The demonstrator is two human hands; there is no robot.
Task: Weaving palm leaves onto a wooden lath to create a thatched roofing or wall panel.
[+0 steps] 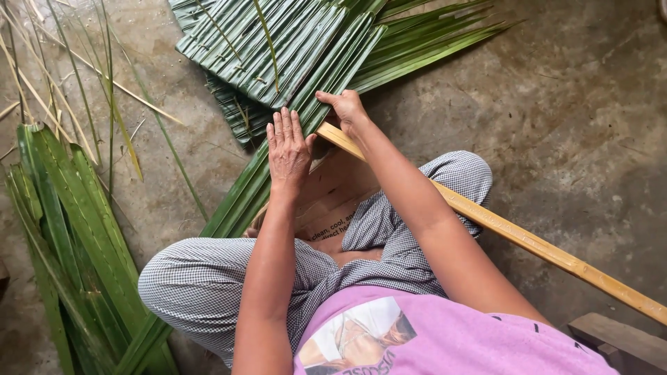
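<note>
My left hand lies flat, fingers together, pressing a long green palm leaf that runs from lower left up to the stitched leaf panel. My right hand pinches the same folded leaf where it wraps over the end of a long bamboo stick. The stick slants from my hands down to the lower right, passing under my right forearm. I sit cross-legged in checked trousers, with a piece of brown cardboard under my legs.
A bundle of loose green leaves lies on the concrete floor at the left. Thin dry leaf ribs are scattered at the upper left. A dark wooden block sits at the lower right corner.
</note>
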